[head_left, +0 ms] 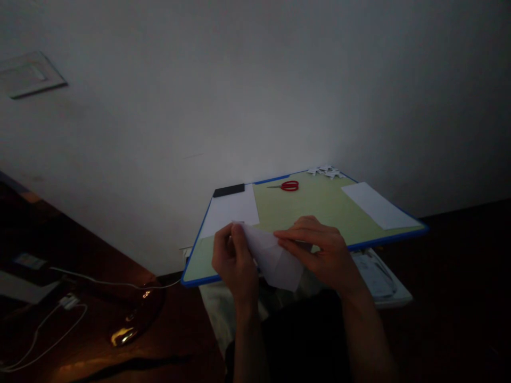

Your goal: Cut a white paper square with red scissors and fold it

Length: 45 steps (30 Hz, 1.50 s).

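A creased sheet of white paper (pixel 275 260) is held up between my hands, above the near edge of the green tabletop. My left hand (pixel 235 255) pinches its upper left corner between thumb and fingers. On the other side, my right hand (pixel 319 247) has its thumb and fingers closed on the sheet's right edge. Fold lines run across the paper, and its lower part hangs down toward my lap. Red-handled scissors (pixel 289 185) lie on the table beyond my hands.
White sheets (pixel 247 205) lie at the table's left, under a black flat object (pixel 229 190). Another white paper (pixel 377 205) is at the right. Several small white paper cut-outs (pixel 326 171) sit at the back corner. A wall stands behind; a white cable (pixel 120 285) runs at the left.
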Motion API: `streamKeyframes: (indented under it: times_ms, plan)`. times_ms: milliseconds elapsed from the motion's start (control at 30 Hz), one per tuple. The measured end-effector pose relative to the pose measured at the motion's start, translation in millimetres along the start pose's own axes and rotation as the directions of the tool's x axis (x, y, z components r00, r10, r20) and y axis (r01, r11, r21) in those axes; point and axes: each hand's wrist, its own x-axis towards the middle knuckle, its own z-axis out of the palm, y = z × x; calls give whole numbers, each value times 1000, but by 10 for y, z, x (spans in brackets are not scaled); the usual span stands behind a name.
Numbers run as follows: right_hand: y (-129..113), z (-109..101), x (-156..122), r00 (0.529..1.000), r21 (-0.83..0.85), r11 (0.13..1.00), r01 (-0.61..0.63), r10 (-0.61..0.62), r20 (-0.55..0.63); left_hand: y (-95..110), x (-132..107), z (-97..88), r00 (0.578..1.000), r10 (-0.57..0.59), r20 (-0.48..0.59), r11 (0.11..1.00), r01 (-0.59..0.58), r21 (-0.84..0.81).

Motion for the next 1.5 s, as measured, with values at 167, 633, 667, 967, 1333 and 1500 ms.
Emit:
streamKeyframes:
  times_ms: [167,633,667,967,1333,1500]
  plan:
    - [0,5,11,1000,7,1000,12,-12,5,8,16,6,997,-57,-60,992,50,-112]
    - [-4,27,11,994,39,998,57,-60,89,117,61,16,965,4,-263,994,-32,-103]
    - [-12,29,12,994,45,997,59,-63,94,124,65,7,962,30,-270,997,-48,-62]
    - [-50,54,24,994,60,996,64,-69,81,75,97,-53,966,147,-212,989,-146,21]
    - [-47,-23,45,999,56,997,44,-45,12,-18,133,-146,971,-54,232,955,118,-271]
    - [-45,-30,43,999,64,997,33,-34,7,-15,111,-129,982,-10,187,968,57,-245]
